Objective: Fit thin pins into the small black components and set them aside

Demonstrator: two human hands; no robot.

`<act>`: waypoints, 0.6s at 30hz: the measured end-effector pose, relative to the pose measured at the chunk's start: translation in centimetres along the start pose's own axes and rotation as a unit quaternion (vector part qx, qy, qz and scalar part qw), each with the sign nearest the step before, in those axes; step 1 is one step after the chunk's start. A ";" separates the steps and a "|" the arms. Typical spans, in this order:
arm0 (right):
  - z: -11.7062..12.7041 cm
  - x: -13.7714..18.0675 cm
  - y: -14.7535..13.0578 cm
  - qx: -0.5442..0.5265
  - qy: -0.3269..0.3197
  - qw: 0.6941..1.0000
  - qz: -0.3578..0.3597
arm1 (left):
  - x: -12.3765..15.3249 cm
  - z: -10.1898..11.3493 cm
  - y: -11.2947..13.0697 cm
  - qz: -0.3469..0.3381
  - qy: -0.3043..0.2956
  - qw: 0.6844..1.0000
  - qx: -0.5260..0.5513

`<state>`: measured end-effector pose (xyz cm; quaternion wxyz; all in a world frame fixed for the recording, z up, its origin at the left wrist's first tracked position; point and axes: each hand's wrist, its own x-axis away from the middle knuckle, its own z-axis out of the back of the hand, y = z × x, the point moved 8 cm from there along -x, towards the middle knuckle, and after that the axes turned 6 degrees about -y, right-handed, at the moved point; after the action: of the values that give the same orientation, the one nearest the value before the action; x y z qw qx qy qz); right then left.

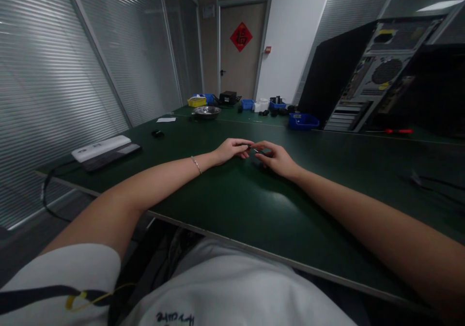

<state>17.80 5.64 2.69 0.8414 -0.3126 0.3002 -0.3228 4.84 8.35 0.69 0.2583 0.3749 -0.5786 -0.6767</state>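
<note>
Over the middle of the green table [218, 205], my two hands meet almost fingertip to fingertip. My left hand [234, 150], with a thin bracelet on its wrist, is closed in a pinch on a small black piece [249, 147]. My right hand [274, 159] pinches a small dark part with a silvery tip [256, 150] that points toward the left fingers. Fingers cover most of both pieces, so their exact kind is too small to tell. Whether the two pieces touch is unclear.
A white and dark device [105, 151] with a cable lies at left, near a small black object [157, 133]. Farther back are a metal bowl [207, 112], a yellow bin [196, 102] and a blue bin [303, 121]. A computer tower [337, 69] stands right.
</note>
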 end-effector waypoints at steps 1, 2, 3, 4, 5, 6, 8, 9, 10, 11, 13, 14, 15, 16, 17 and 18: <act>0.0 0.0 -0.1 -0.001 -0.001 1.000 0.004 | 0.0 0.0 0.0 0.001 0.000 1.000 0.010; 0.0 -0.1 -0.1 -0.003 -0.002 1.000 0.008 | 0.1 0.0 0.0 0.003 -0.002 1.000 0.021; 0.0 -0.1 -0.2 -0.004 -0.003 1.000 0.012 | 0.1 0.0 0.0 0.006 -0.004 1.000 0.031; -0.1 -0.1 -0.2 -0.007 -0.005 1.000 0.015 | 0.1 -0.1 -0.1 0.010 -0.008 0.999 0.040; -0.1 -0.2 -0.2 -0.010 -0.007 1.000 0.018 | 0.2 -0.1 -0.2 0.015 -0.013 0.999 0.048; -0.1 -0.2 -0.2 -0.015 -0.009 1.000 0.020 | 0.2 -0.1 -0.2 0.020 -0.017 0.998 0.057; -0.2 -0.2 -0.3 -0.024 -0.014 0.999 0.025 | 0.3 -0.1 -0.4 0.030 -0.028 0.996 0.073; -0.2 -0.2 -0.4 -0.027 -0.016 0.999 0.026 | 0.3 -0.2 -0.5 0.035 -0.034 0.996 0.079; -0.2 -0.2 -0.4 -0.031 -0.018 0.999 0.027 | 0.4 -0.2 -0.5 0.040 -0.039 0.995 0.084; -0.3 -0.2 -0.5 -0.035 -0.021 0.999 0.028 | 0.5 -0.2 -0.5 0.043 -0.043 0.994 0.088; -0.3 -0.1 -0.6 -0.046 -0.028 0.998 0.030 | 0.5 -0.2 -0.5 0.046 -0.050 0.993 0.093; -0.4 -0.1 -0.7 -0.053 -0.031 0.998 0.031 | 0.5 -0.2 -0.5 0.048 -0.052 0.993 0.096; -0.4 -0.1 -0.8 -0.060 -0.034 0.997 0.031 | 0.6 -0.2 -0.5 0.049 -0.054 0.992 0.098; -0.4 -0.1 -0.8 -0.065 -0.035 0.997 0.031 | 0.6 -0.1 -0.5 0.051 -0.054 0.992 0.100; -0.4 -0.1 -0.8 -0.069 -0.034 0.997 0.030 | 0.6 -0.1 -0.6 0.053 -0.053 0.992 0.100; -0.4 -0.1 -0.8 -0.072 -0.032 0.996 0.029 | 0.5 -0.1 -0.6 0.055 -0.049 0.992 0.099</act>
<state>17.22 5.11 3.04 0.8346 -0.3739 0.3048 -0.2661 4.64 7.99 0.00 0.2275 0.3325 -0.6747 -0.6184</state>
